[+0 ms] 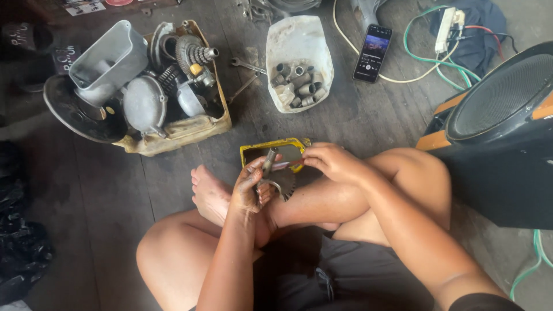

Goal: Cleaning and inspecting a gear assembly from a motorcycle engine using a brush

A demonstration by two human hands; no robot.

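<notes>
While the left hand (249, 190) grips a greasy geared shaft (275, 175) over the yellow tray (253, 151) on the floor, right hand (331, 161) fingers pinch a thin tool at it; cleaning step, likely; next needs steady turning

single head-worn view, steeply downward, close over crossed legs and wooden floor (357, 121)

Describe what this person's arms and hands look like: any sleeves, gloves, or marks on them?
Both arms are bare, with no sleeves, gloves, watch or rings in view. The left hand is smeared with dark, greasy grime over palm and fingers. The right hand looks much cleaner. Dark grey shorts show below the arms.
</notes>
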